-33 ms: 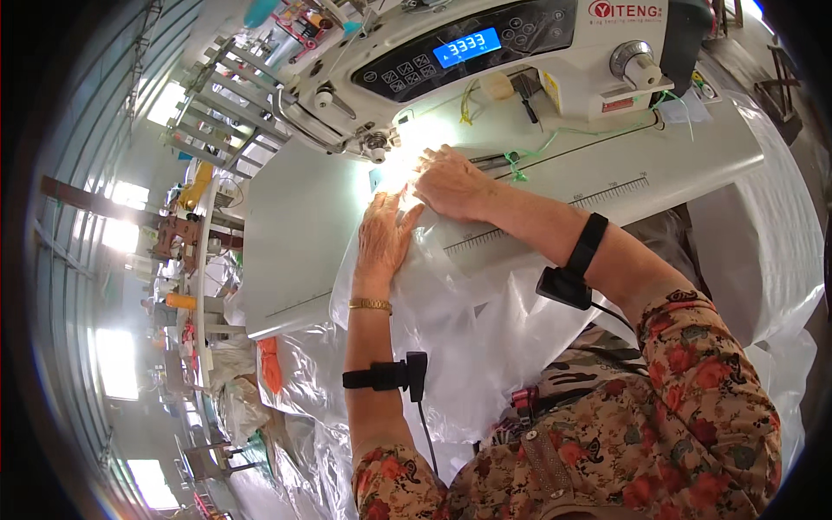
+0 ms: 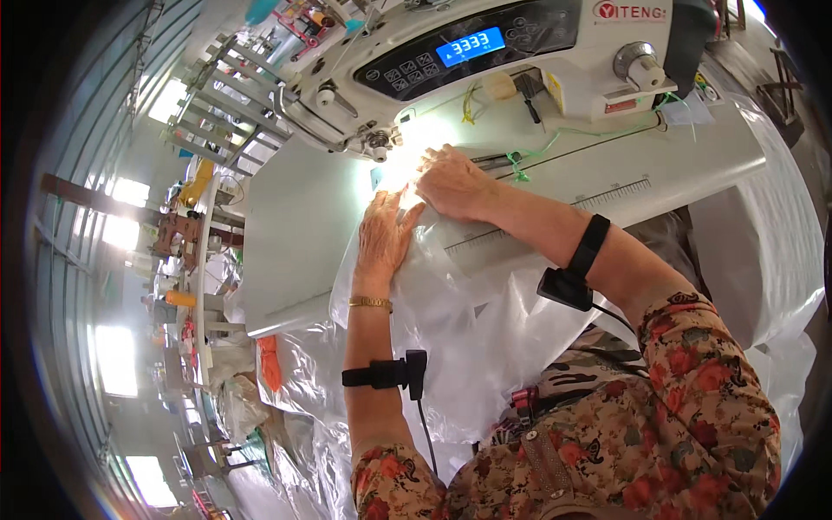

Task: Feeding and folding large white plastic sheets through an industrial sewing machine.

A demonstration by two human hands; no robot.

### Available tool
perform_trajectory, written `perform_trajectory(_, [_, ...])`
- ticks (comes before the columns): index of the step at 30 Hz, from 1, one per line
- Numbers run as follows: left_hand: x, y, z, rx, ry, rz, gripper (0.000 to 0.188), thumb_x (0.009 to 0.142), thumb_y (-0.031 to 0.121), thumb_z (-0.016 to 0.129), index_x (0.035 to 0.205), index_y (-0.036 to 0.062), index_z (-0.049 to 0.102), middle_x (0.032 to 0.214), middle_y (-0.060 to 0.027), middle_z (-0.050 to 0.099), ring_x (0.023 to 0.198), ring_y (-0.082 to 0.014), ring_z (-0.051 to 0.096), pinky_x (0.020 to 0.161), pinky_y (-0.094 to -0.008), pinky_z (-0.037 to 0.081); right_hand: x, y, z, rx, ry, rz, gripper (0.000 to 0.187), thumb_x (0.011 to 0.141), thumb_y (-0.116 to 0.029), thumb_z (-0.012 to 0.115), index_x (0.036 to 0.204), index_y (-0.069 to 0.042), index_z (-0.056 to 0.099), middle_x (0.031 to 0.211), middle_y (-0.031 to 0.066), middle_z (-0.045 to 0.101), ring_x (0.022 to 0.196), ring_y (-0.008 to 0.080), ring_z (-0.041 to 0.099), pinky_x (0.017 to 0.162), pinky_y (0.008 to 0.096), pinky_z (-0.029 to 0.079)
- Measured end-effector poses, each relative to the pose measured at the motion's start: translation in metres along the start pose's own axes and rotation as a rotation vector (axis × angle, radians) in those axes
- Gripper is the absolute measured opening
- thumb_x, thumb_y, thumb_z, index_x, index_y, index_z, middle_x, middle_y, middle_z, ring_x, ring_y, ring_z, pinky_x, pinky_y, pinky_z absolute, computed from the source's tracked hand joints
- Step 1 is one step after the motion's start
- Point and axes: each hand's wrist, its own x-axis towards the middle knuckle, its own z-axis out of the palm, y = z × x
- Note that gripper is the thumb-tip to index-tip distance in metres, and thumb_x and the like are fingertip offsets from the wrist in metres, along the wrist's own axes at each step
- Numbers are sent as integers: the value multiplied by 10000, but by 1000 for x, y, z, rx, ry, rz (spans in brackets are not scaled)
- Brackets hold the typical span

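A clear plastic sheet [image 2: 459,321] drapes over the front edge of the sewing table [image 2: 286,225] and runs up to the sewing machine [image 2: 598,78]. My left hand [image 2: 382,234] lies flat on the sheet, its fingers stretched toward the needle area. Close beside it on the right, my right hand [image 2: 455,184] has its fingers curled and pressed together on the sheet by the machine's lamp. Strong glare washes out the fingertips and hides the needle and presser foot.
Right of my right hand lie a slim dark metal tool [image 2: 496,160] and a tangle of green thread [image 2: 520,176]. A black-handled tool [image 2: 530,106] and yellow thread [image 2: 469,106] rest beneath the machine arm. An orange cloth [image 2: 269,364] hangs by the table's left corner.
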Motion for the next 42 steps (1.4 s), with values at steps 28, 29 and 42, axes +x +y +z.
perform_trajectory(28, [7,-12,9,110,64,21,524,939,456,541,1191,2,612,1201,-234,577,1109,-399,547,966,-454,436,0,2,7,52,-11,-1,234,872,-254,558,954,-94,709,1087,90,692,1230,279,523,1079,502,320])
perform_trajectory(29, [7,-14,10,128,72,10,524,939,456,541,1191,2,612,1201,-234,577,1109,-399,547,966,-454,436,-1,2,8,61,0,-18,234,872,-254,558,954,-94,709,1087,90,692,1230,279,523,1079,502,320])
perform_trajectory(42, [2,-4,10,59,106,19,502,926,467,544,1188,46,622,1172,-191,594,1130,-357,539,983,-429,430,1,7,19,102,46,18,246,895,-238,541,1011,-84,693,1107,134,669,1211,307,531,1048,489,345])
